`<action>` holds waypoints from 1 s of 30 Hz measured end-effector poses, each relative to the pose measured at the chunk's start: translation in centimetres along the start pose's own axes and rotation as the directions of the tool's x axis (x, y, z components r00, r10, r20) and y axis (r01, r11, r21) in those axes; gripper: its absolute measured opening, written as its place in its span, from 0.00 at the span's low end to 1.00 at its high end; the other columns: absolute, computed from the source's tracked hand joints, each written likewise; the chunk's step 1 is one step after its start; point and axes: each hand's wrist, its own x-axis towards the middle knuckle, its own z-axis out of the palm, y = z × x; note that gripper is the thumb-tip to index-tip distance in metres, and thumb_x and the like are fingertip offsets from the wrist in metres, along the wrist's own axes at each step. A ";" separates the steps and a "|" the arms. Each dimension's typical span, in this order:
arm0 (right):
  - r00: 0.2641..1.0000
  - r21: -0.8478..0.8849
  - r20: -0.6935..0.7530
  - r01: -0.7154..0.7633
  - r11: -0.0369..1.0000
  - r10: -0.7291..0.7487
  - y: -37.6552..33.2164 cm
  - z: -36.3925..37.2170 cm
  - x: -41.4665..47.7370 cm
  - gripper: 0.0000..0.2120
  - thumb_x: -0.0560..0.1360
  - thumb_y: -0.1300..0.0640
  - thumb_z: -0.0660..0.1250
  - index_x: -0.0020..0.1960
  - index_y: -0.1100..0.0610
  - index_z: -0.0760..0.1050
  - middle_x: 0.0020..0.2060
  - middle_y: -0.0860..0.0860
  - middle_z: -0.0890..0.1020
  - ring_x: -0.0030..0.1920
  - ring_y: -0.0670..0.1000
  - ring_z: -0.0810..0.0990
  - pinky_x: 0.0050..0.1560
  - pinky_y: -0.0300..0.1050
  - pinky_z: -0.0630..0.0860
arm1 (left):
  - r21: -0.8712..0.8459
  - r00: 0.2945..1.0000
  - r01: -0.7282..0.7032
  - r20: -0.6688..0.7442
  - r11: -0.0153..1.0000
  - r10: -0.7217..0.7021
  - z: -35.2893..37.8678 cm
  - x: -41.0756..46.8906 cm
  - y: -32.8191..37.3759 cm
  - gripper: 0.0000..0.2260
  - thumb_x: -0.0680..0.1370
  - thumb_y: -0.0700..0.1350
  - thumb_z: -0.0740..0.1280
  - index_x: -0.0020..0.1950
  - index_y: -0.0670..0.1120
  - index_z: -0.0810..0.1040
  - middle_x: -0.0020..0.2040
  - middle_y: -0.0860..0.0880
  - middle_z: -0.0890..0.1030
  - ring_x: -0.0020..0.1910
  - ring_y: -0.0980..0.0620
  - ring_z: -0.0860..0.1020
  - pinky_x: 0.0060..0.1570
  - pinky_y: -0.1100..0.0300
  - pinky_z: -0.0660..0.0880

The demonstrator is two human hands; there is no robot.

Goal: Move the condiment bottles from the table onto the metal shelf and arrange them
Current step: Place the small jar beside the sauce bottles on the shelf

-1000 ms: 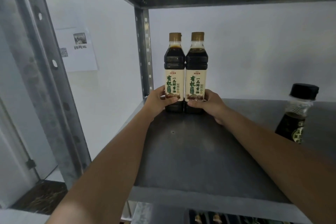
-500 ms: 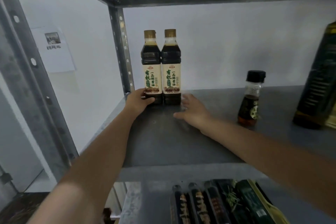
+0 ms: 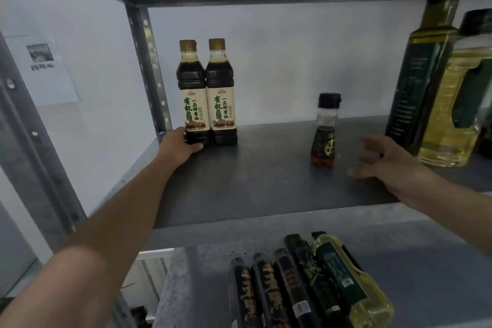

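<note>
I am watching my left hand [image 3: 181, 142] wrapping around the base of the left soy sauce bottle [image 3: 192, 93], which is standing upright at the back left corner of the metal shelf [image 3: 266, 181] and touching the right soy sauce bottle [image 3: 221, 93] (both dark, gold-capped, with cream labels and green characters). Nearer the middle, the small black-capped bottle [image 3: 325, 130] is standing alone. My right hand [image 3: 386, 165] is hovering just beside it, fingers spread, holding nothing. Two oil bottles [image 3: 458, 104] are standing at the right edge.
</note>
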 end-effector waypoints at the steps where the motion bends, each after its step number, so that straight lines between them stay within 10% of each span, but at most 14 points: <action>1: 0.999 -0.023 0.053 0.011 1.000 -0.010 -0.2 0.1 0.6 0.41 0.64 0.73 0.73 0.72 0.55 0.62 0.69 0.53 0.68 0.67 0.54 0.69 0.63 0.49 0.70 | 0.000 1.000 -0.003 0.000 1.000 0.003 0.0 0.0 0.0 0.22 0.73 0.44 0.72 0.65 0.41 0.74 0.61 0.42 0.79 0.61 0.43 0.75 0.61 0.54 0.69; 6: 0.970 -0.047 0.233 0.086 0.995 -0.073 -0.8 1.3 1.8 0.38 0.66 0.76 0.70 0.72 0.55 0.64 0.65 0.53 0.74 0.60 0.48 0.74 0.59 0.41 0.70 | -0.017 1.000 -0.012 0.001 1.000 0.012 -0.1 0.0 0.0 0.21 0.73 0.43 0.72 0.65 0.40 0.75 0.61 0.42 0.79 0.61 0.43 0.75 0.61 0.54 0.69; 30: 0.985 -0.272 0.082 0.169 0.947 -0.152 -3.0 15.1 12.3 0.29 0.63 0.59 0.79 0.61 0.59 0.72 0.58 0.55 0.78 0.56 0.52 0.76 0.51 0.41 0.68 | 0.076 0.998 0.002 -0.057 0.997 0.002 0.5 1.0 0.0 0.20 0.74 0.45 0.72 0.64 0.42 0.74 0.61 0.43 0.79 0.61 0.44 0.75 0.58 0.55 0.70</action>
